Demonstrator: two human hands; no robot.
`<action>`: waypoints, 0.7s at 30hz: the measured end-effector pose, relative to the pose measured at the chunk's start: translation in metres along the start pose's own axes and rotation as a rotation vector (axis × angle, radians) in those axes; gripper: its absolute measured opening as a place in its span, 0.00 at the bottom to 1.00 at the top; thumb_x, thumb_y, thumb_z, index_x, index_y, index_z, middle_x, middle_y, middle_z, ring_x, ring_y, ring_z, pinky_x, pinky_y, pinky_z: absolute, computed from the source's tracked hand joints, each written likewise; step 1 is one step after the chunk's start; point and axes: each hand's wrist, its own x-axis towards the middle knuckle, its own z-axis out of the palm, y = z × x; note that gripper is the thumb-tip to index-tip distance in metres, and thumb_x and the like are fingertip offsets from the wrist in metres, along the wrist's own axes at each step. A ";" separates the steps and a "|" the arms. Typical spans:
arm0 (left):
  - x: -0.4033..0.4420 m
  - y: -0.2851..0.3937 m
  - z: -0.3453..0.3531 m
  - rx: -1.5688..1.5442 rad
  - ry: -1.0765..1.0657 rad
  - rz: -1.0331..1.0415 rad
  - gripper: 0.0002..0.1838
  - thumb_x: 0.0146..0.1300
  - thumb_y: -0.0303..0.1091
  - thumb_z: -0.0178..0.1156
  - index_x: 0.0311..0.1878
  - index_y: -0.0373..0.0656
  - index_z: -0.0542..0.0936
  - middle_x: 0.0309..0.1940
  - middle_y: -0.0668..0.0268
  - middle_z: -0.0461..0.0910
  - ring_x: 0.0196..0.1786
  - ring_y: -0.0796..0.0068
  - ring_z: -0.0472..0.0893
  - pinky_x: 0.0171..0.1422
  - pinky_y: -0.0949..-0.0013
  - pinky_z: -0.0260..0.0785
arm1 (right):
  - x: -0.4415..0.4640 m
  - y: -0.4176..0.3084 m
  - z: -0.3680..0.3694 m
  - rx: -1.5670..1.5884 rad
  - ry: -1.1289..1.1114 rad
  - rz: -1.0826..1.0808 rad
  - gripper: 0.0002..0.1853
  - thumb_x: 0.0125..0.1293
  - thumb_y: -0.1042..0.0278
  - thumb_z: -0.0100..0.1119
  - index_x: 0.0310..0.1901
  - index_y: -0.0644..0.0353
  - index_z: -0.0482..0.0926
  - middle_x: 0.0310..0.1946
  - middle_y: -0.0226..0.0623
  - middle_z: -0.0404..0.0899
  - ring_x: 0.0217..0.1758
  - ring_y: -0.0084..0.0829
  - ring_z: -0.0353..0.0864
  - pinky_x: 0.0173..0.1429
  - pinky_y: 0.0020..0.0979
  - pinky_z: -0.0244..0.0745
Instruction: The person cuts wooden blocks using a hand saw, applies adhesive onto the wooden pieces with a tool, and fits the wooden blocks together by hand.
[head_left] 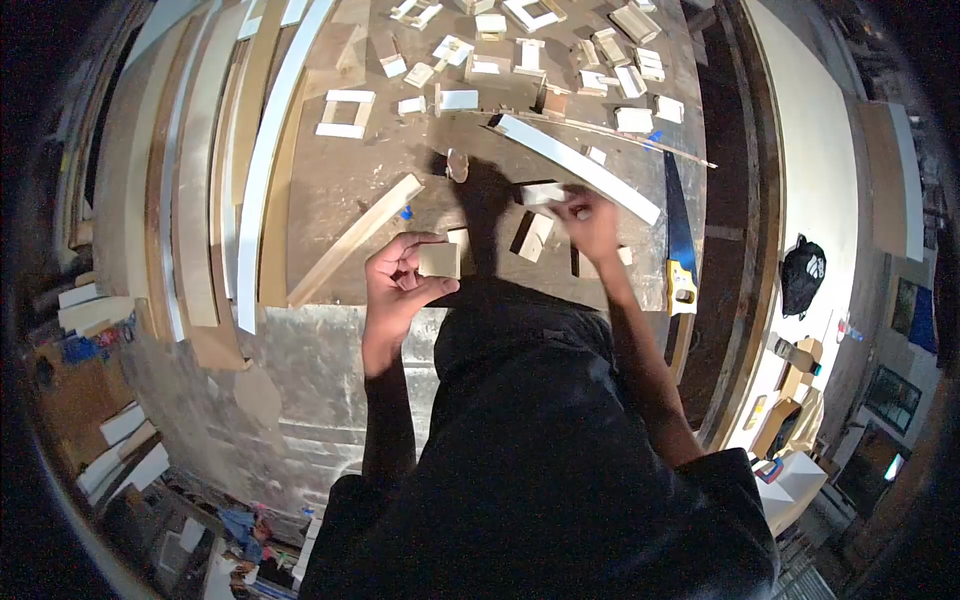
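Between the fingers and thumb of my left hand is a small pale square wood block, held up near the table's front edge. To the right, my right hand is closed on a light wood block, somewhat blurred, above the tabletop. Just below that block another wood block lies on the table, with one more partly hidden by my right hand and wrist. A long white-faced strip lies slanted behind my right hand. Left of centre a bare wood stick rests diagonally.
Many small blocks and a square wood frame are spread over the back of the brown table. A handsaw with a yellow handle lies at the right edge. Long boards line the left side. A black bag is farther right.
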 end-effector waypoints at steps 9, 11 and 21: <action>-0.018 0.033 0.011 0.143 0.059 0.166 0.29 0.46 0.17 0.78 0.53 0.34 0.79 0.42 0.64 0.84 0.47 0.77 0.83 0.50 0.72 0.80 | 0.101 -0.088 0.107 -0.272 -0.394 -0.118 0.16 0.62 0.58 0.70 0.37 0.67 0.85 0.26 0.53 0.84 0.29 0.47 0.86 0.36 0.41 0.80; -0.023 0.040 0.014 0.134 0.102 0.226 0.29 0.43 0.18 0.80 0.52 0.35 0.80 0.44 0.66 0.82 0.47 0.76 0.84 0.51 0.71 0.80 | 0.102 -0.070 0.119 -0.248 -0.385 -0.162 0.14 0.61 0.60 0.69 0.34 0.67 0.84 0.26 0.54 0.83 0.30 0.50 0.86 0.36 0.42 0.80; -0.028 0.042 -0.001 0.183 0.183 0.262 0.28 0.43 0.18 0.79 0.51 0.35 0.82 0.40 0.67 0.83 0.45 0.79 0.83 0.49 0.72 0.78 | 0.102 -0.075 0.116 -0.294 -0.336 -0.264 0.10 0.60 0.68 0.65 0.30 0.66 0.79 0.25 0.56 0.81 0.32 0.57 0.84 0.37 0.46 0.79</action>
